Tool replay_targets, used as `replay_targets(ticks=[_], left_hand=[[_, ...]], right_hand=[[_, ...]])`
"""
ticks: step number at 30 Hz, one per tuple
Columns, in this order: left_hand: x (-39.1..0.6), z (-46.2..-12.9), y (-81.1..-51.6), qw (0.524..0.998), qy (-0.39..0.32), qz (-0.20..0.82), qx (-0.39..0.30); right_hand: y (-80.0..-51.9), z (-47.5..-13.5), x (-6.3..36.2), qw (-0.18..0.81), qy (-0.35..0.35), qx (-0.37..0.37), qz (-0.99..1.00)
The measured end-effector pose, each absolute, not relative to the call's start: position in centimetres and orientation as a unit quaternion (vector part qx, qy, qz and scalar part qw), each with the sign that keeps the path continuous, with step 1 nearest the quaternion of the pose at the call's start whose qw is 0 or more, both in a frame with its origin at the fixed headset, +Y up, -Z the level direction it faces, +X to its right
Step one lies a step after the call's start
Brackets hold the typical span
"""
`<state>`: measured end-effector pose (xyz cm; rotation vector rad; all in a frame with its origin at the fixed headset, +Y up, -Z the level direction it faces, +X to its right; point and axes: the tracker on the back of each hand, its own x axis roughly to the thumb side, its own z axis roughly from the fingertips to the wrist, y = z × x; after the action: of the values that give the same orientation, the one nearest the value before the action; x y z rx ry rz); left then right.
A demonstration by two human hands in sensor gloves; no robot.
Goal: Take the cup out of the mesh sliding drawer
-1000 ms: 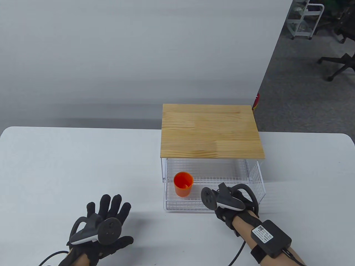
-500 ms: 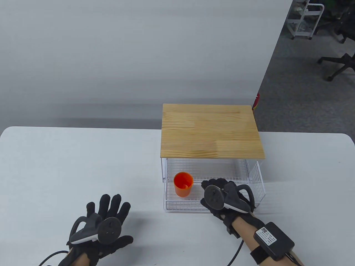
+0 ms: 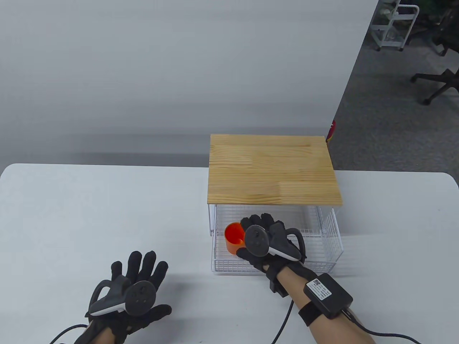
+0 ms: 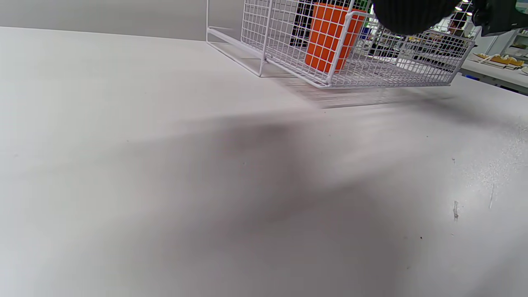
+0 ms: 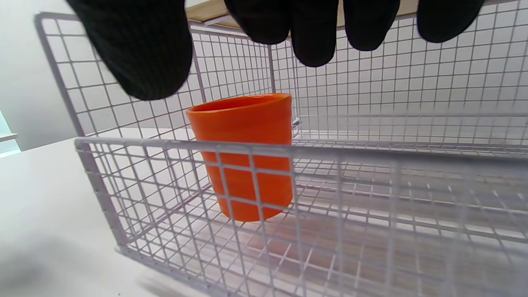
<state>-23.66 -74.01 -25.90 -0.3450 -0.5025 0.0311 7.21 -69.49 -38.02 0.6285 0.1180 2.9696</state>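
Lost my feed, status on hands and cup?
Right hand open above orange cup, not gripping. Left hand open, idle. Cup upright in pulled-out mesh drawer. Nothing blocking.

White counter [image 3: 89,215] as landmark: a plain grey-white wall panel [image 3: 179,71] stands behind its far edge. Beyond the counter's far right corner lies grey carpet floor [image 3: 387,118], with a black office chair [image 3: 439,84] and a white wire trolley [image 3: 394,25] further back on it, well apart from the counter. A small red item [image 3: 331,129] shows just past the counter's far edge at the panel's lower right end; what it is cannot be told.
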Motion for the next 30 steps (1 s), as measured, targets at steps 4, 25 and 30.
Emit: replay_targets(ticks=[4, 25, 30], left_hand=[[-23.8, -25.8, -73.8, 0.954, -0.249, 0.018, -0.165], [-24.1, -25.6, -73.6, 0.954, -0.253, 0.023, -0.158], [-24.1, -25.6, -73.6, 0.954, -0.254, 0.023, -0.159]], right_hand=[[-69.7, -39.1, 6.4, 0.058, 0.07, 0.197, 0.976], [-71.1, -41.5, 4.2, 0.049, 0.11, 0.191, 0.974], [-71.4, -41.5, 4.0, 0.045, 0.113, 0.193, 0.974]])
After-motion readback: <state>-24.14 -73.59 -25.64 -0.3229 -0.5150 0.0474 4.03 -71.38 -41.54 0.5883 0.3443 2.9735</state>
